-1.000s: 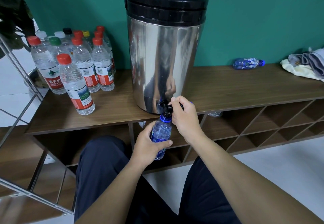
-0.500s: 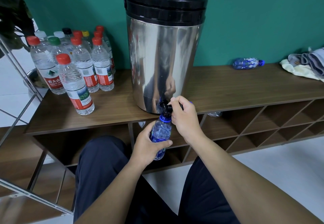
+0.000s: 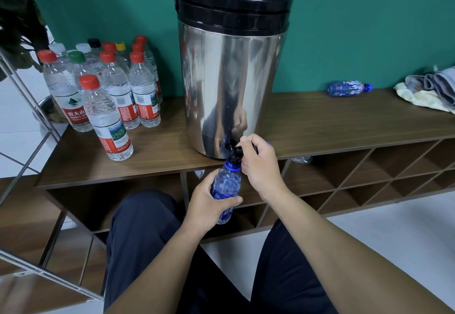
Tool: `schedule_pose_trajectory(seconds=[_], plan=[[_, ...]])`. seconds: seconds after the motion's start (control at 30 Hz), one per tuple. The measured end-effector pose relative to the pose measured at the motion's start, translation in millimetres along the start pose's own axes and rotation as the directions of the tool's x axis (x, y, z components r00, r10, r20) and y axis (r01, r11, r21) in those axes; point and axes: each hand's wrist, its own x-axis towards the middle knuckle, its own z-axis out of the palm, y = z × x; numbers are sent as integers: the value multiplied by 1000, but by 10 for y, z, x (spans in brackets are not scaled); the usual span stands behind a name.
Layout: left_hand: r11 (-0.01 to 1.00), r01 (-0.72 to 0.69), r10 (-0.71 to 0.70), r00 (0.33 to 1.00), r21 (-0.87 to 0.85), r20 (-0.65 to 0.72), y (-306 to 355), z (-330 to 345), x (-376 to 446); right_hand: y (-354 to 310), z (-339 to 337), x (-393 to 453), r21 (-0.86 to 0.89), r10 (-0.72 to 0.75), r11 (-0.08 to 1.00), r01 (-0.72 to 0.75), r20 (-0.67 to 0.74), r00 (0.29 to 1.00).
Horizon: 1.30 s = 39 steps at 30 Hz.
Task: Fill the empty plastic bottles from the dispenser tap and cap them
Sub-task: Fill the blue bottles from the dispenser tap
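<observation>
- The left hand [image 3: 205, 205] wraps its fingers around a small blue-tinted plastic bottle [image 3: 225, 188], holding its open neck just under the black tap [image 3: 233, 148].
- The right hand [image 3: 261, 166] pinches the tap's lever.
- The tall steel dispenser with a black lid [image 3: 231, 67] stands on the brown wooden desk [image 3: 320, 121].
- Capped clear bottles [image 3: 108, 92] cluster at the desk's left.

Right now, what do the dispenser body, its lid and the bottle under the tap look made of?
Dispenser body: polished metal, probably stainless steel; it mirrors the hands. Lid: black, looks like moulded plastic with a dull sheen. Blue bottle in the left hand: thin see-through blue-tinted plastic, ribbed.
</observation>
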Motion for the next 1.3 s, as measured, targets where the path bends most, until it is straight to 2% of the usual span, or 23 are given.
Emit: schedule_pose_trajectory(seconds=[1.3], plan=[[1000,-3,3,1000,-4,-3,14,5,-15,-17,-18,-18,17,4,1000,-4,21,1000]])
